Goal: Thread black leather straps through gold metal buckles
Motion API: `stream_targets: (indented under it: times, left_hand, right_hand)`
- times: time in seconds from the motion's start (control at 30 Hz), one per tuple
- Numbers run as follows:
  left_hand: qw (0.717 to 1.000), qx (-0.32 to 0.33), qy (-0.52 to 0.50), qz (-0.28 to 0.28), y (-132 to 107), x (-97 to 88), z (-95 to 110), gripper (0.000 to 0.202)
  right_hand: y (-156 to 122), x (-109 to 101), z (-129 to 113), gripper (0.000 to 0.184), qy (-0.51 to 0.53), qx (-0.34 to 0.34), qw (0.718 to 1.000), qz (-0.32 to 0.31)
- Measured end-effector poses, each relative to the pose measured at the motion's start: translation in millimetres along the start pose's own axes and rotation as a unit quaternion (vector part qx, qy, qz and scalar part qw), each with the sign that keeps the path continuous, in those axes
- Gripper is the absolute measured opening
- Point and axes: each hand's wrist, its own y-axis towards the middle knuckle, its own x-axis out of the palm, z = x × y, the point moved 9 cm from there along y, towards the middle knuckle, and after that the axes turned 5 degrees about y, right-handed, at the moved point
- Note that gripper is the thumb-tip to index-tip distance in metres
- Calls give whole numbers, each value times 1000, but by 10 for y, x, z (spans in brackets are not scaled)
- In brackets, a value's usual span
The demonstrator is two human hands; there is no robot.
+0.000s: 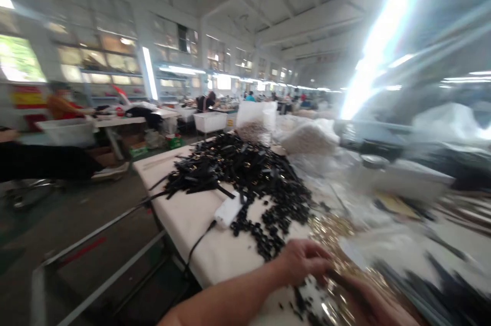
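Observation:
Both hands come in at the bottom right, blurred by motion. My left hand has its fingers curled, their tips pinched at the end of a dark strip that looks like a black strap. Along that strap lies my right hand, closed on it and partly cut off by the lower edge. Gold-coloured metal pieces are heaped under and behind the hands. Small black pieces spread over the pale table beyond my left hand.
A big pile of black straps with gold fittings covers the table's far part. A white box with a cable sits near the left edge. Clear plastic bags stand behind, and more dark strips lie at right. Co-workers are far off.

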Motion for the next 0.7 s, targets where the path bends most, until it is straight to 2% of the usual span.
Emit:
stream_targets:
  times: [0.07,0.1,0.2,0.27,0.47,0.6,0.7]
  left_hand:
    - [1000,-1,-21,15,-43,-44,39,25]
    - [1000,-6,-25,15,-34,-66,42,20]
    - [999,-11,21,40,28,-180,28,16]
    - [999,-7,41,32,26,-187,20,17]
    - [999,1,43,14,-52,-148,21,26]
    - [999,-1,33,21,24,-158,14,31]
    - [1000,0,21,23,32,-139,-2,34]
  right_hand:
    - [-116,2,43,17,68,48,995,-57]
    - [-134,3,79,15,90,81,991,-63]
    - [-106,44,170,11,150,143,977,-57]
    - [-89,57,192,11,174,162,970,-47]
    - [-131,67,178,14,214,184,958,-41]
    - [-128,46,239,25,195,179,964,-27]
    - [-146,21,205,23,157,159,974,-42]
